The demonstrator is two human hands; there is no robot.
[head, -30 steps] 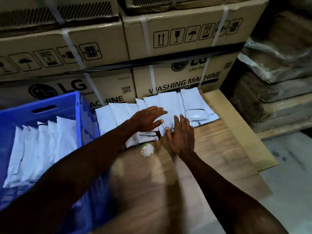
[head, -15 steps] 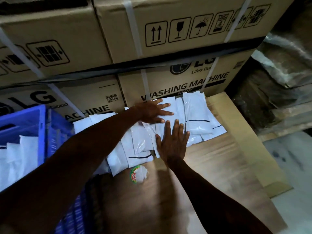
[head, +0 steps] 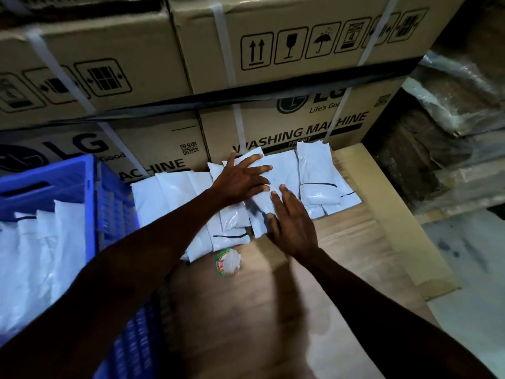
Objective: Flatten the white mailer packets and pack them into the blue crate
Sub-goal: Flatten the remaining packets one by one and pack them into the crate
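Both hands, left hand (head: pixel 240 181) and right hand (head: pixel 292 225), press flat with spread fingers on the white mailer packets (head: pixel 284 173). They look light, soft and slippery. Best taken by an edge.

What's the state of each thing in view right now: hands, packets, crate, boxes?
left hand: fingers spread, pressing on the packets
right hand: flat, fingers straight, on the packets' near edge
mailer packets: overlapping on the board, not yet crated
blue crate: partly filled with upright packets
cardboard boxes: stacked, strapped shut

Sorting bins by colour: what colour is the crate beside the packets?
Blue, in the head view: the crate.
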